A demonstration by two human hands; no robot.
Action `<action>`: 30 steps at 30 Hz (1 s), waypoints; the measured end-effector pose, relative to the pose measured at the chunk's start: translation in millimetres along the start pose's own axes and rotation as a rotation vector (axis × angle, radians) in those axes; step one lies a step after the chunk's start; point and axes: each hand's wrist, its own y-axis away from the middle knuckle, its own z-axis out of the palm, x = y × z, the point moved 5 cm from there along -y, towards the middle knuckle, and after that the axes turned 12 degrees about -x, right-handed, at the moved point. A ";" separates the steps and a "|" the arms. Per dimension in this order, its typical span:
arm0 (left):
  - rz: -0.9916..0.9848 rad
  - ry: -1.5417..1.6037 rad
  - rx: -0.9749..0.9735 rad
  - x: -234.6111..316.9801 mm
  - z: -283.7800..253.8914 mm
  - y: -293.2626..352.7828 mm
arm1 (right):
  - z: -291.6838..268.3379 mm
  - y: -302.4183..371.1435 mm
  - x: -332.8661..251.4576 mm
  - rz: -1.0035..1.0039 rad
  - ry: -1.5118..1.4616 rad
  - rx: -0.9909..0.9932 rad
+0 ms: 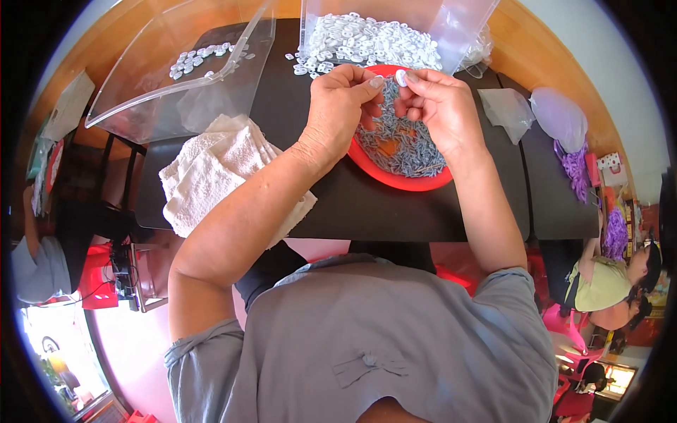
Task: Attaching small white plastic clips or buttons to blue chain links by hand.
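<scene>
Both my hands are raised over a red bowl (403, 183) full of small grey screws (416, 151). My right hand (443, 106) pinches a small white oval plastic piece (401, 77) between thumb and fingertips. Close beside it, my left hand (340, 106) has thumb and forefinger pressed together; a bit of white shows at the tips, too small to name. Behind the bowl, many similar white plastic pieces (374, 39) lie heaped in a translucent box (469, 28), and some have spilled onto the dark table (282, 92).
A clear plastic bin (162, 106) on the left has white pieces (194, 60) in it or behind its wall. A folded cream towel (211, 169) lies by my left forearm. Plastic bags (560, 116) and purple strips (572, 169) are at the right. Other people (603, 282) sit at both sides.
</scene>
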 end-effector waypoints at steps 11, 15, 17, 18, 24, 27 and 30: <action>0.012 -0.095 0.014 -0.5 2.3 3.4 | 12.0 6.1 0.3 -0.150 0.075 0.107; 0.021 -0.095 0.027 -1.7 1.1 3.4 | 15.4 6.6 -0.5 -0.180 0.101 0.094; 0.018 -0.092 0.032 -0.9 1.8 4.4 | 16.9 7.3 -1.7 -0.188 0.131 0.118; 0.015 -0.089 0.036 -0.5 2.3 5.2 | 17.5 7.3 -1.3 -0.187 0.131 0.117; 0.019 -0.080 0.070 -1.5 2.5 6.5 | 20.6 9.4 -2.3 -0.213 0.182 0.137; 0.025 -0.079 0.072 -1.8 2.6 6.8 | 20.8 11.0 -2.8 -0.233 0.199 0.161; 0.023 -0.090 0.082 -1.5 2.5 7.2 | 21.7 11.8 -3.2 -0.233 0.202 0.164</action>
